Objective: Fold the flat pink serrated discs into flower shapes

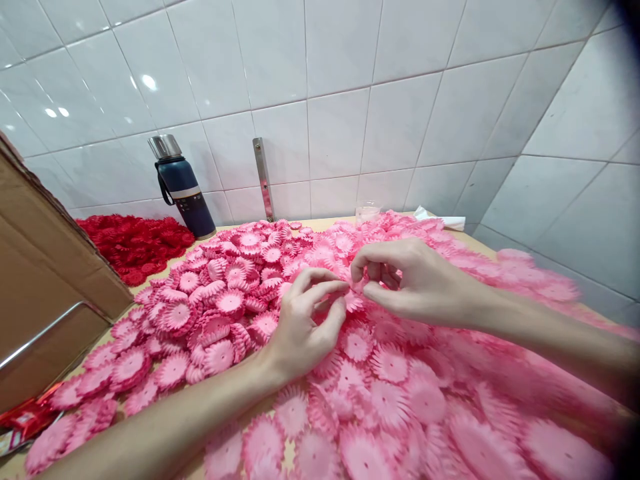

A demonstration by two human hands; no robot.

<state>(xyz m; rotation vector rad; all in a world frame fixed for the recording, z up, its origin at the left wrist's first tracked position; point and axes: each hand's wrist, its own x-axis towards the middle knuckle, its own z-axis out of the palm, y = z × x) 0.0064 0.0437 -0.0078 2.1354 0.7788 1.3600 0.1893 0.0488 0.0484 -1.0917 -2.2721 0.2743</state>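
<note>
Pink scalloped fabric flower discs (230, 301), many with a small centre hole, lie in a deep heap under both my hands. My left hand (310, 320) is above the middle of the heap, fingers bent and drawn toward the thumb in a pinch. Just to its right, my right hand (400, 277) has its index finger curled toward the thumb, the other fingers folded in. The fingertips of the two hands almost meet. A pale pink disc (355, 302) shows right by the fingertips; whether either hand grips it cannot be made out.
A dark blue bottle (187, 193) with a steel cap stands against the tiled wall (340, 133). Red flower pieces (135, 243) are piled left of it. A cardboard box (50, 273) borders the left side. A clear cup (369, 212) and white paper (445, 220) lie at the back.
</note>
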